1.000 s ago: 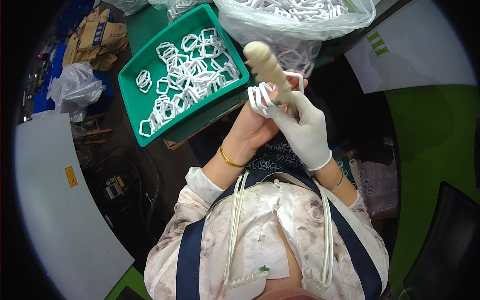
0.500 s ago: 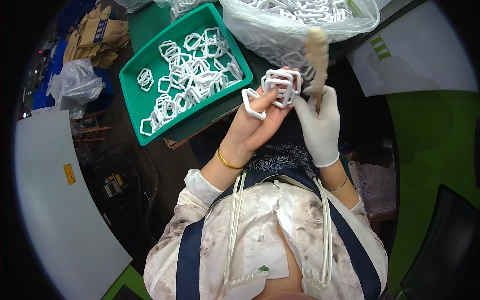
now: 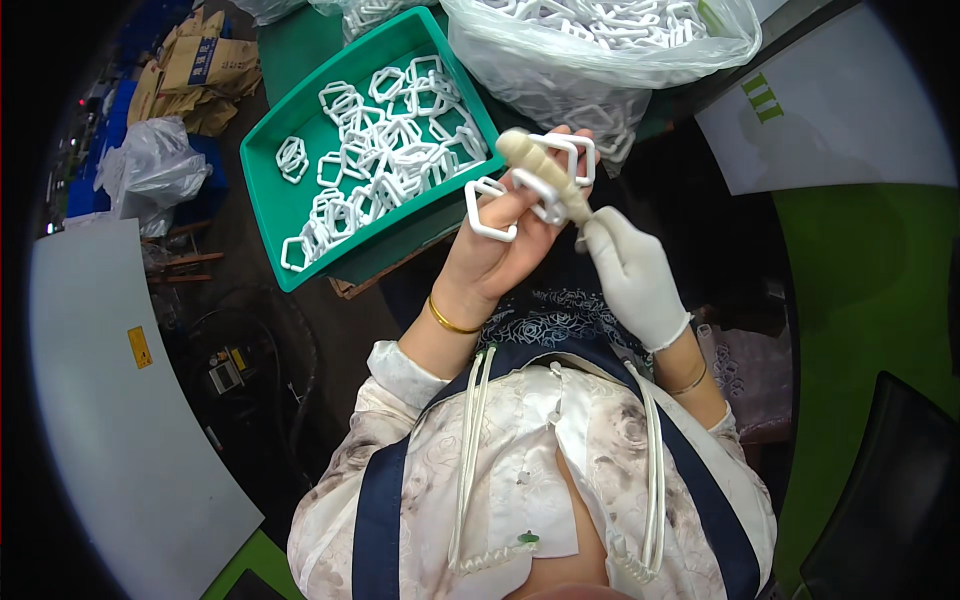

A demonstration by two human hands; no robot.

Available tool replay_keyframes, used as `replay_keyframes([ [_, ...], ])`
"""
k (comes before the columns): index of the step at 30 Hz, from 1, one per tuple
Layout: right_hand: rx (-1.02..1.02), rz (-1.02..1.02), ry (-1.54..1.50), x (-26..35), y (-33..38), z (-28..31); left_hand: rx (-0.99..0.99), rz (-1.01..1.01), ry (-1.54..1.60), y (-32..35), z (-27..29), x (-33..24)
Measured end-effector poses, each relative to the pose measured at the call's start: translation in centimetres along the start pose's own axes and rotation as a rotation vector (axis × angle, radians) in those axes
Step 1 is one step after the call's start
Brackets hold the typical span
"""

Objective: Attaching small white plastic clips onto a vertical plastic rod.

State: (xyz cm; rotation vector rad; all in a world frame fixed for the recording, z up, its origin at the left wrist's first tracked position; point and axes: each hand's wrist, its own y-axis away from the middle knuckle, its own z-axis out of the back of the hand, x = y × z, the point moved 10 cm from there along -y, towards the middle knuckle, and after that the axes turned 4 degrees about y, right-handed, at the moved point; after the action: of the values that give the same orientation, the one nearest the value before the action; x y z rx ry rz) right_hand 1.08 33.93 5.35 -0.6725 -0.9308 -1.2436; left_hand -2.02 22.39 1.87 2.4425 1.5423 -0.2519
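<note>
My bare left hand (image 3: 500, 262), palm up with its fingers curled, holds several white plastic angular rings (image 3: 472, 212). One ring hangs over the thumb side; others sit at the fingers. My right hand (image 3: 637, 278), in a white glove, is closed on the lower end of a cream stick (image 3: 560, 182) with a lumpy, wrapped-looking surface. That stick slants up to the left across the left hand and lies over part of the rings. Whether it touches them or passes through one, I cannot tell.
At the left, a green bin (image 3: 262, 222) contains many similar white rings. A clear plastic bag (image 3: 520, 75) full of white rings stands behind my hands. Brown paper sacks (image 3: 212, 65) and a bundled plastic bag (image 3: 155, 170) are at the far left.
The stick has swung from upright down to the left, over the rings. My right hand has moved lower and tilted, while the rings in my left hand have shifted apart.
</note>
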Motion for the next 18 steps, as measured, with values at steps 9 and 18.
replay_keyframes([
  [9,-0.022,0.124,0.071,2.6,0.9,-0.5,0.025,-0.027,-0.016,-0.4,1.0,-0.4],
  [18,-0.187,-0.020,0.020,-1.1,-0.2,2.4,0.037,-0.034,-0.002,0.8,-1.1,-1.7],
])
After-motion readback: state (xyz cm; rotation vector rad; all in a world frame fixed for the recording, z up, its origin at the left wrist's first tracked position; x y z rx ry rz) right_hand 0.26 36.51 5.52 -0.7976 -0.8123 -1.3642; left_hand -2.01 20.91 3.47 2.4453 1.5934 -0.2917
